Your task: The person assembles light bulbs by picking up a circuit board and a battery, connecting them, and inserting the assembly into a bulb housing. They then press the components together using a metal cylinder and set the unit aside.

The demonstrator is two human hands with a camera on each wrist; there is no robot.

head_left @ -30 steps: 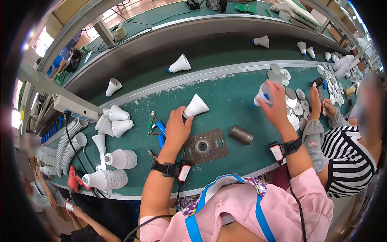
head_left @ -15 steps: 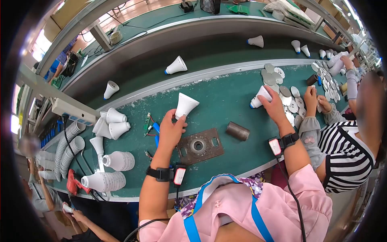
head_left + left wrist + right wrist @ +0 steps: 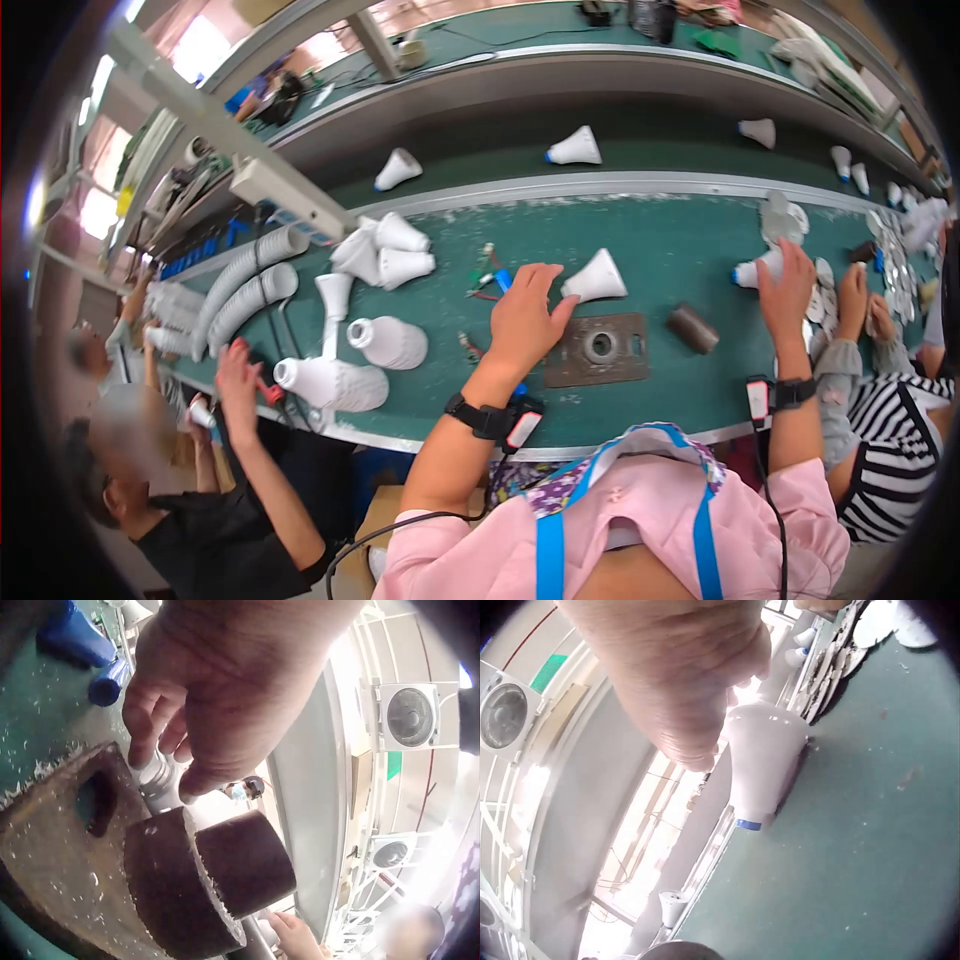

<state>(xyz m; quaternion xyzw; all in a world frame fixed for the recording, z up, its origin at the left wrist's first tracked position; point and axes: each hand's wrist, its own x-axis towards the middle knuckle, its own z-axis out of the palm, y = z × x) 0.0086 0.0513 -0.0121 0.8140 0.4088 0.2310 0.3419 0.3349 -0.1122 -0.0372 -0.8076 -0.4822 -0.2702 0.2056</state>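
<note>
My left hand (image 3: 525, 325) holds a white cone-shaped bulb housing (image 3: 600, 277) by its narrow end, its wide mouth pointing right. In the left wrist view, thumb and fingertips lie on either side of the housing's ribbed neck (image 3: 159, 784). Farther right, my right hand (image 3: 788, 290) grips a second bulb housing (image 3: 757, 270) near its wide end. That housing's blue tip points away from the hand, and in the right wrist view the housing (image 3: 763, 754) is close over the green bench. A metal plate with a round collar (image 3: 600, 348) lies beside my left hand.
A dark metal cylinder (image 3: 693, 328) lies right of the plate. Stacked white housings (image 3: 340, 385) and a red tool (image 3: 268, 388) lie at left. Flat metal discs (image 3: 783, 218) cover the right side. More housings (image 3: 575, 147) sit along the back channel. People work at both sides.
The head view has swung left, shifting the scene rightward. The left housing has turned so its mouth faces more to the right. A neighbour's hand now reaches over the red tool.
</note>
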